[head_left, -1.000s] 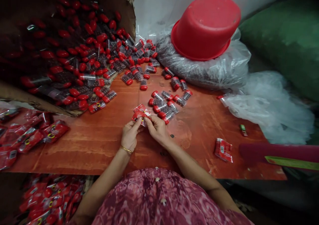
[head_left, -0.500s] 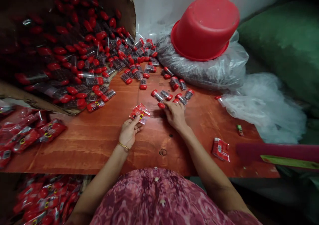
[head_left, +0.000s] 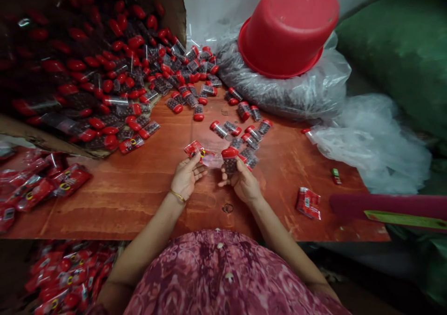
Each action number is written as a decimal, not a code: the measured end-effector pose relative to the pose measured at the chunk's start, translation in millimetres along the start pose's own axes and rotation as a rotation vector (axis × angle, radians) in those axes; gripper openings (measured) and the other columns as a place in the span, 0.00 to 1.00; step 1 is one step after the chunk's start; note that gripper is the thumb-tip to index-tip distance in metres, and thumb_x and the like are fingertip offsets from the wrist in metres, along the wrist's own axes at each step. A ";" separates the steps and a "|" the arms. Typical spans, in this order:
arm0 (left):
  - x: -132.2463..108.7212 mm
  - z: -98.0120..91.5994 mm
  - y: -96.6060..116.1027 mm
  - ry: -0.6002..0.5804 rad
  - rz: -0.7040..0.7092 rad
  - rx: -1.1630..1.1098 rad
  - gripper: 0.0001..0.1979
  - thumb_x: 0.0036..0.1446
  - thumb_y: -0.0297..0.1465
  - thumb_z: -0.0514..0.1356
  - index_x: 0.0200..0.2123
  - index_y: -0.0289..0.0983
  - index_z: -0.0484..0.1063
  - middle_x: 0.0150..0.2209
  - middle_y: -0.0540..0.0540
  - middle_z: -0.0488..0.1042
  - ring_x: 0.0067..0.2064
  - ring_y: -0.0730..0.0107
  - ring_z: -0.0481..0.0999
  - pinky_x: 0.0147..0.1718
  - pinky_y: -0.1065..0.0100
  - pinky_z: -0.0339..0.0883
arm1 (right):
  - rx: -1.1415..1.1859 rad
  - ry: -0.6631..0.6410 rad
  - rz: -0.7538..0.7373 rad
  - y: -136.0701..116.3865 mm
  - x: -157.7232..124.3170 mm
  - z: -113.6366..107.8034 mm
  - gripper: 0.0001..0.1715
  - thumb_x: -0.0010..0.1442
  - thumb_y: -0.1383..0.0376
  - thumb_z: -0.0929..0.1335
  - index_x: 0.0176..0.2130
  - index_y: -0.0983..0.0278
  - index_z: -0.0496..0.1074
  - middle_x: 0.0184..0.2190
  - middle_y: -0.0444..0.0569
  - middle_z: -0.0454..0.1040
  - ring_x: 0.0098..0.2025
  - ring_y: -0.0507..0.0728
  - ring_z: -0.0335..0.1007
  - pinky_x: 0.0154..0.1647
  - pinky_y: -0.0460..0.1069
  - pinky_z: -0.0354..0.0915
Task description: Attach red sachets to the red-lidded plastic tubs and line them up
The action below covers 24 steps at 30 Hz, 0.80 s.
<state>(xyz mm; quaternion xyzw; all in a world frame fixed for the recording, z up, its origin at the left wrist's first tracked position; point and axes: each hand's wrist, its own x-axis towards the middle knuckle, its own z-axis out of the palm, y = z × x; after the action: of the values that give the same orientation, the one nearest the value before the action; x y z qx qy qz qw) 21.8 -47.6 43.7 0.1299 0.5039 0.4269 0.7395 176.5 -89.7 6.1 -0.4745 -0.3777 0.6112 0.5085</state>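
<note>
My left hand (head_left: pixel 186 177) pinches a red printed plastic sleeve (head_left: pixel 194 148) with a clear end, thumb on top. Facing it, my right hand (head_left: pixel 244 182) grips a small clear jar (head_left: pixel 229 164) of dark pieces, its red cap upward. The jar is close to the sleeve's clear end but apart from it. Behind my right fingers lie several similar jars (head_left: pixel 250 141) on the red-brown table (head_left: pixel 139 198). A stack of flat red sleeves (head_left: pixel 308 203) rests on the table to the right.
A cardboard box (head_left: pixel 179 8) on its side spills many red-capped jars. Filled red packs (head_left: pixel 71 180) lie at left, more below the table edge. At the back, a red tub (head_left: pixel 289 31) sits upside down on a plastic bag (head_left: pixel 279 96). A small green lighter-like item (head_left: pixel 336 176) lies right.
My right hand has picked up a jar from the group and drawn it back toward the left hand. The left hand has shifted slightly right with the sleeve. The view has tilted slightly.
</note>
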 end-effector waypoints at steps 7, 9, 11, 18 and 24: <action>2.1 -3.1 4.0 0.004 -0.038 -0.029 0.11 0.43 0.34 0.67 0.27 0.34 0.71 0.23 0.49 0.76 0.24 0.73 0.76 0.25 0.73 0.67 | -0.784 -0.006 -0.607 -9.1 -12.5 -4.2 0.20 0.61 0.59 0.62 0.52 0.58 0.67 0.40 0.51 0.67 0.44 0.57 0.64 0.47 0.56 0.64; 1.9 -3.8 4.2 -0.002 -0.018 -0.013 0.11 0.42 0.34 0.68 0.27 0.34 0.72 0.23 0.49 0.77 0.23 0.74 0.75 0.25 0.73 0.67 | -0.903 -0.035 -0.693 -12.4 -12.0 -4.8 0.20 0.60 0.61 0.63 0.52 0.58 0.67 0.38 0.51 0.65 0.43 0.57 0.64 0.44 0.56 0.65; 1.8 -4.6 3.9 -0.006 0.010 0.020 0.12 0.40 0.35 0.69 0.26 0.34 0.72 0.22 0.49 0.77 0.23 0.74 0.74 0.25 0.73 0.67 | -0.984 -0.052 -0.726 -13.5 -9.7 -5.1 0.19 0.60 0.61 0.63 0.51 0.58 0.68 0.38 0.51 0.64 0.41 0.58 0.63 0.42 0.56 0.65; 2.3 -4.9 1.2 -0.026 0.127 0.118 0.16 0.36 0.38 0.70 0.24 0.32 0.74 0.24 0.46 0.77 0.25 0.73 0.75 0.28 0.73 0.66 | -1.020 -0.007 -0.733 -9.0 -4.8 -4.3 0.19 0.60 0.63 0.64 0.51 0.56 0.68 0.38 0.51 0.63 0.41 0.58 0.63 0.42 0.56 0.65; 0.9 6.1 -6.7 -0.075 0.172 0.042 0.20 0.27 0.36 0.72 0.26 0.33 0.73 0.24 0.49 0.77 0.24 0.76 0.73 0.29 0.73 0.67 | -0.939 0.151 -0.733 -1.4 -6.8 6.5 0.19 0.59 0.63 0.64 0.51 0.57 0.67 0.38 0.51 0.62 0.41 0.58 0.63 0.41 0.56 0.66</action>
<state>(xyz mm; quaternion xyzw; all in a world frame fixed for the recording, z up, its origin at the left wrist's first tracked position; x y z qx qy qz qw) 30.4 -49.5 41.8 0.2043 0.4716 0.4731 0.7155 170.8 -96.0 10.4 -0.5294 -0.7093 0.1282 0.4475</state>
